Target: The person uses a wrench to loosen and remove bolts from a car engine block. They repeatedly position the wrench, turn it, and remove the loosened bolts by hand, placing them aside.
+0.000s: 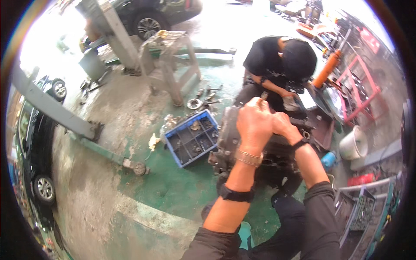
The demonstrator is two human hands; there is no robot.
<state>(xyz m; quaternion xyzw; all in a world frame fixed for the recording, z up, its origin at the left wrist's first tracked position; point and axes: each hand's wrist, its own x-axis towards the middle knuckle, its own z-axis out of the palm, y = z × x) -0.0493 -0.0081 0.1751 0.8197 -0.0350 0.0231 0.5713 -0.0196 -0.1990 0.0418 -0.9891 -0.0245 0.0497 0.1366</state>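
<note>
My left hand has its grip clenched around a small dark part at the top of the greasy metal engine assembly, the fingers curled tight with a stub of it showing above the knuckles; my right hand presses in just beside it, touching the left, and I cannot tell what its grip closes on, since the fingers are hidden behind the left hand. The assembly stands on the green floor right in front of me, between my knees and a co-worker in black who crouches on its far side with a hand at its top edge. To do this well, I judge both wrists should stay straight over the part, with steady, even force, the right hand bracing so the grip does not slip on oily metal. The blue compartment tray of small parts sits just left of the assembly, within reach, with loose fittings scattered beyond it near a metal stool.
</note>
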